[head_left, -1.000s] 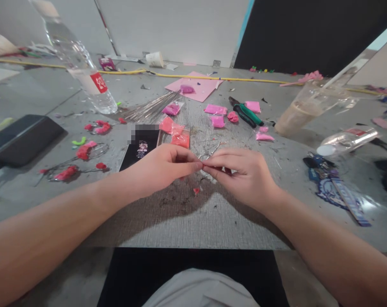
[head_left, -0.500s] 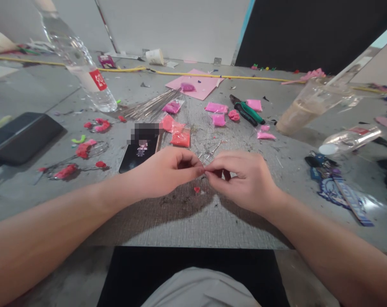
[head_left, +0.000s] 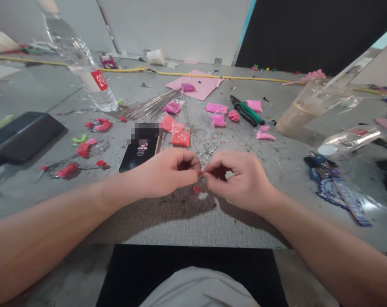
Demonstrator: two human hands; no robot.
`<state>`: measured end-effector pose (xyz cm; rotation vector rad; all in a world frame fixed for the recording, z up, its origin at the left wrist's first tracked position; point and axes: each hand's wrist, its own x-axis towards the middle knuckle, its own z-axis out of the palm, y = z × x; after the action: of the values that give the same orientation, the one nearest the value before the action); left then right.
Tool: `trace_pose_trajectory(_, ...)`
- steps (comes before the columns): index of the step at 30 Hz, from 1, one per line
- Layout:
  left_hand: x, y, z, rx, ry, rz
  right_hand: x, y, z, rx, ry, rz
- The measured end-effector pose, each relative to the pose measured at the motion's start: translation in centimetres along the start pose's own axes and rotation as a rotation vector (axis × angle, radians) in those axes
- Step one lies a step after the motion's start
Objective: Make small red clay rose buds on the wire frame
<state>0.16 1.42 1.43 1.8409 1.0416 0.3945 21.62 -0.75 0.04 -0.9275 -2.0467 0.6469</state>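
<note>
My left hand (head_left: 176,172) and my right hand (head_left: 233,172) meet fingertip to fingertip above the table, both in a pinch. What they pinch is too small and too covered by the fingers to name. Just below the fingertips lies a small red piece of clay (head_left: 196,190). Thin silvery wire (head_left: 212,150) shows behind the fingers. A phone (head_left: 139,153) rests beside my left hand. Beyond it are a bag of orange-red clay (head_left: 180,136) and packets of pink clay (head_left: 218,120).
Green-handled pliers (head_left: 247,111) and a bundle of wires (head_left: 151,105) lie farther back. A water bottle (head_left: 94,81) and a black case (head_left: 24,138) stand left, near red clay shapes on wire (head_left: 85,148). Rightward are a drink cup (head_left: 304,106), a lying bottle (head_left: 350,140) and keys (head_left: 319,164).
My right hand has turned slightly, its fingers more arched. The fingertips have shifted a little left and down, still together. The objects on the table lie as before.
</note>
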Motion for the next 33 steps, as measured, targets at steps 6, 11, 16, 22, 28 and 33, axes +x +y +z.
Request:
trace_pose_trajectory(6, 0.2, -0.2, -0.6, 0.477, 0.298, 0.312, 0.2, 0.3, -0.6, 0.089, 0.027, 0.133)
trace_pose_trajectory(11, 1.4, -1.9, -1.6, 0.609, 0.187, 0.344, 0.0, 0.7, -0.6, 0.006, 0.003, 0.072)
trace_pose_trajectory(16, 1.7, -3.3, -1.5, 0.596, 0.145, 0.330, 0.2, 0.6, -0.4, -0.058, 0.014, 0.000)
trace_pose_trajectory(22, 1.7, -2.9, -1.3, 0.591, 0.211, 0.289, 0.2, 0.8, -0.4, -0.078, 0.012, -0.003)
trace_pose_trajectory(28, 1.0, -0.6, -0.7, 0.215, 0.198, 0.117, 0.1, 1.0, -0.1, -0.128, 0.022, -0.067)
trace_pose_trajectory(33, 0.8, -0.4, -0.3, 0.086, 0.137, 0.019, 0.0, 1.0, -0.1, -0.132, 0.012, -0.091)
